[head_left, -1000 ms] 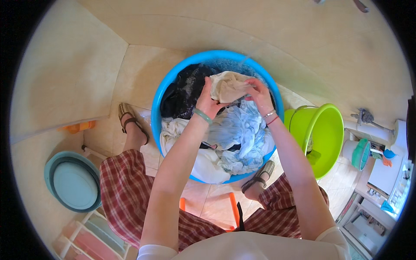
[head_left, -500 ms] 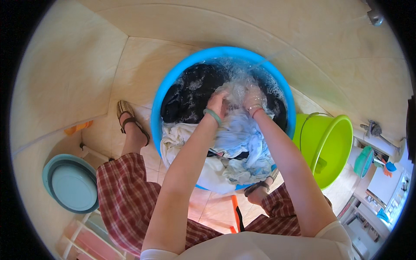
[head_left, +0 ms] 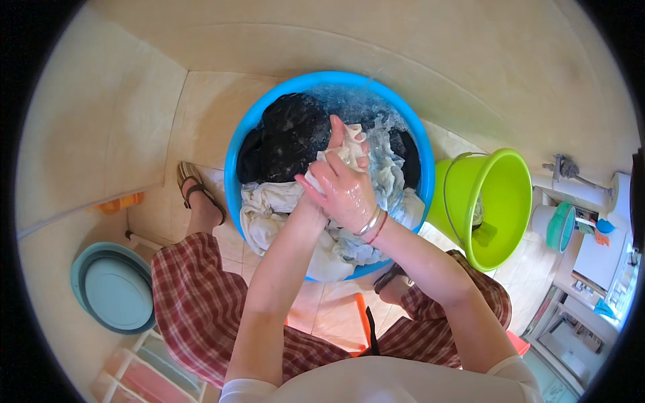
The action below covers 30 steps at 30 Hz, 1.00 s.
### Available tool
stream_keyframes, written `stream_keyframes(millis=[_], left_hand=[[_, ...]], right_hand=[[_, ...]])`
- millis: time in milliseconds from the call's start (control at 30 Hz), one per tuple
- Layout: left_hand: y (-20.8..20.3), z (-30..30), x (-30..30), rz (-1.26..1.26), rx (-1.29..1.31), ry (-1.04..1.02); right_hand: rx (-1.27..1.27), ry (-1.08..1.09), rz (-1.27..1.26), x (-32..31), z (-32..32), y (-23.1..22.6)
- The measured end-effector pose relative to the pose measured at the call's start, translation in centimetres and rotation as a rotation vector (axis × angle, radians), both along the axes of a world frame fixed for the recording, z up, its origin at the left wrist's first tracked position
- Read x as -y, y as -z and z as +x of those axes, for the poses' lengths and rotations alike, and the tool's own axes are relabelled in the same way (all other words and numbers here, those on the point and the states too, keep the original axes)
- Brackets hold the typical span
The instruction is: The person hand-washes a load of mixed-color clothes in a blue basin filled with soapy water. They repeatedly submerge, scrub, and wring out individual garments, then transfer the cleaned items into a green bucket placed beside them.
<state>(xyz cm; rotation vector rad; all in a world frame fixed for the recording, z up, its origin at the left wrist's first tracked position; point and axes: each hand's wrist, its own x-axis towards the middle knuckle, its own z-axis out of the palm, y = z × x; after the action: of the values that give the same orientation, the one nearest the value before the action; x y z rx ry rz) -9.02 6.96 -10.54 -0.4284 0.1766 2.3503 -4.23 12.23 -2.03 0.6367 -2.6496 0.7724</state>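
From where I stood, I saw both hands meet above the big blue tub (head_left: pixel 428 168). The left hand (head_left: pixel 336 134) was the farther one; its thumb pointed away from the body and its fingers were bent around a wet white cloth (head_left: pixel 351 152). The right hand (head_left: pixel 346 195) crossed in front, with its fingers curled over the nearer part of the same cloth, so both were grasping it. Because the right hand covered the left wrist, I could not tell how firmly the left palm was pressing. Drops were shining on the back of the right hand.

Beyond the hands and to their left, dark clothes (head_left: pixel 285 138) lay wet; just to their right was a light blue cloth (head_left: pixel 392 171), and whitish clothes (head_left: pixel 265 201) lay nearer, to the left. Farther right, outside the tub, stood a green bucket (head_left: pixel 457 191).

In my opinion, the step was to squeeze or rub this one piece by hand. The next move, I think, called for keeping the cloth gathered between both palms, pressing evenly, and staying over the tub so that the water would fall inside.
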Motion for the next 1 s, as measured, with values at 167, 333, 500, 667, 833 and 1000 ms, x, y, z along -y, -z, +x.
stream_keyframes(millis=[167, 333, 500, 667, 833, 1000], left_hand=[[-0.1, 2.4, -0.1, -0.15, -0.105, -0.386], [0.9, 1.8, -1.8, -0.599, 0.101, -0.332], [1.3, -0.1, -0.4, -0.583, 0.069, -0.368], [6.2, -1.7, 1.4, -0.878, -0.047, -0.36], [14.5, -2.3, 2.7, -1.707, -0.474, 0.238], [16.0, -2.8, 2.8, -1.691, -0.563, 0.323]], right_hand=[[-0.015, 0.107, -0.013, -0.4, -2.2, 0.6], [0.242, 0.12, -0.167, -5.6, -6.4, 6.9], [0.465, 0.461, -0.25, -8.5, -7.9, 12.2], [0.462, 0.282, 0.008, -7.7, -6.9, 13.3], [0.68, 0.26, 0.279, -6.2, -8.0, 15.5], [0.799, 0.348, 0.466, -6.7, -9.3, 19.0]])
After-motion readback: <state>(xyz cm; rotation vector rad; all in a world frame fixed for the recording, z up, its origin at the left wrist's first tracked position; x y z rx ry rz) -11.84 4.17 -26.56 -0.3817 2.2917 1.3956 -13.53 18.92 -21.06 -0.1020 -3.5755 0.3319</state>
